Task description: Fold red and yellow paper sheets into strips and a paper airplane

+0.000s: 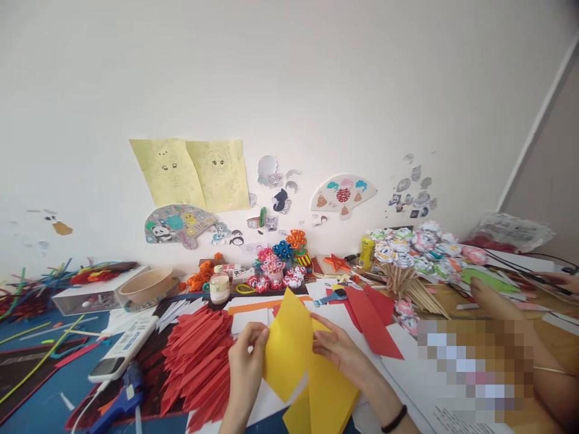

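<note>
A sheet of yellow paper (287, 343) stands raised before me at the middle, its pointed top leaning up. My left hand (248, 355) pinches its left edge between thumb and fingers. On the opposite edge, my right hand (339, 346), with a black band at the wrist, has its fingers closed around the paper, the fingertips partly hidden. More yellow paper (332, 395) lies beneath, over white sheets. Beside my left hand is a big pile of folded red paper strips (196, 355). Larger red paper pieces (373, 322) lie beyond my right hand.
Another person's arm (511, 325) reaches in from the right. A blue glue gun (124, 398) and white power strip (124, 346) lie at left. A glass jar (219, 286), paper flower bunch (407, 250) and beige bowl (149, 286) stand along the wall.
</note>
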Demonstrator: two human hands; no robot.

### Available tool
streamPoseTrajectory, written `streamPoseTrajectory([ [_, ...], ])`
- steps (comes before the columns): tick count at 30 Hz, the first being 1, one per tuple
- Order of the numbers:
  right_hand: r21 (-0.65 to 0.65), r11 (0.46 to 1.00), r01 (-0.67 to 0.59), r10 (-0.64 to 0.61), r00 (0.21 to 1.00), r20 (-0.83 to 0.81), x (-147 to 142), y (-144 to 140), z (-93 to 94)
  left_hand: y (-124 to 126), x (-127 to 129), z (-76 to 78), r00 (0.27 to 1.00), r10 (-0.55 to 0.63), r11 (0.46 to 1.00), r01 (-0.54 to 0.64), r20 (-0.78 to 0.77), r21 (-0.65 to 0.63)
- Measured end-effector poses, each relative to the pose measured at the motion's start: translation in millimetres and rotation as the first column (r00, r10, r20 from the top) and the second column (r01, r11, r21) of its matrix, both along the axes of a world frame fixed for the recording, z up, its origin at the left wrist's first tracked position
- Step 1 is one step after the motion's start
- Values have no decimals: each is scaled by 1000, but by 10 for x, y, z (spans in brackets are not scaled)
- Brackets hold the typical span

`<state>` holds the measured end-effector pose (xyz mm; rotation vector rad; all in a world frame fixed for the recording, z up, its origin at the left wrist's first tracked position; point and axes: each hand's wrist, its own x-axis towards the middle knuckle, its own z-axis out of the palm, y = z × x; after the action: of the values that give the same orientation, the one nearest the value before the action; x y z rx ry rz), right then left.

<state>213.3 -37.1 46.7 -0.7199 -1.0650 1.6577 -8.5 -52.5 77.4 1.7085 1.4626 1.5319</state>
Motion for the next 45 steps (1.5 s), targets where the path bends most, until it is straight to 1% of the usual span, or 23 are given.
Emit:
streamPoseTrajectory([
  [3, -118, 984, 137, -154, 977, -146, -93, -4, -55, -4, 12, -108, 999, 16, 1000, -16, 39, -13],
  [5, -139, 978, 152, -177, 966, -189, -107, 12, -84, -6, 6, -169, 1000, 20, 1000, -20, 11, -18],
  [6, -129, 981, 146, -169, 967, -191, -107, 20, -92, -9, 6, -187, 999, 24, 999, -24, -33, -22],
  [8, -93, 983, 155, -168, 973, -158, -103, 33, -98, -29, 23, -190, 979, 77, 997, -78, -188, 4],
  [9, -79, 981, 178, -187, 974, -129, -104, 39, -98, -46, 45, -177, 949, 130, 991, -122, -287, 46],
  [11, -67, 963, 261, -265, 962, -64, -124, 45, -96, -94, 118, -133, 848, 251, 966, -189, -467, 174],
  [12, -64, 948, 313, -315, 949, -31, -145, 47, -94, -121, 167, -112, 795, 290, 953, -187, -534, 239],
  [13, -57, 930, 363, -363, 932, 3, -172, 46, -89, -148, 221, -95, 753, 300, 946, -159, -586, 281],
  [15, -22, 891, 454, -452, 890, 57, -240, 36, -65, -187, 327, -89, 705, 263, 950, -69, -659, 305],
  [17, 33, 860, 510, -511, 856, 77, -308, 14, -14, -202, 409, -121, 691, 213, 956, 0, -691, 295],
  [19, 87, 848, 523, -529, 846, 71, -356, -16, 60, -197, 457, -174, 710, 177, 963, 16, -681, 267],
  [21, 139, 863, 487, -497, 866, 56, -372, -43, 140, -184, 474, -221, 765, 126, 977, 14, -632, 212],
  [23, 189, 897, 399, -413, 910, 39, -363, -57, 210, -172, 470, -247, 839, 65, 991, 8, -540, 132],
  [26, 239, 943, 232, -241, 971, 6, -340, -55, 289, -149, 434, -257, 940, -23, 999, 34, -340, 26],
  [28, 269, 953, 141, -143, 990, -14, -335, -48, 332, -128, 389, -265, 980, -57, 998, 57, -190, -9],
  [30, 295, 952, 77, -74, 997, -20, -329, -49, 375, -107, 324, -276, 998, -33, 999, 31, -51, -38],
  [32, 303, 952, 51, -49, 999, -15, -300, -61, 413, -93, 242, -280, 997, 30, 997, -25, 65, -79],
  [34, 293, 953, 79, -83, 997, 0, -225, -70, 427, -88, 144, -262, 982, 70, 991, -48, 176, -126],
  [37, 276, 935, 222, -250, 966, 71, -33, -41, 372, -89, -10, -199, 934, 67, 980, 5, 351, -201],
  [39, 274, 908, 316, -360, 924, 127, 102, 9, 291, -89, -96, -153, 895, 42, 961, 86, 443, -265],
  [40, 272, 899, 344, -393, 906, 154, 156, 35, 248, -88, -128, -134, 876, 21, 947, 137, 482, -292],
  [42, 258, 889, 378, -429, 885, 182, 220, 76, 175, -87, -165, -111, 842, -25, 916, 235, 539, -325],
  [45, 200, 889, 412, -445, 880, 166, 204, 81, 133, -88, -162, -110, 800, -71, 888, 323, 595, -328],
])
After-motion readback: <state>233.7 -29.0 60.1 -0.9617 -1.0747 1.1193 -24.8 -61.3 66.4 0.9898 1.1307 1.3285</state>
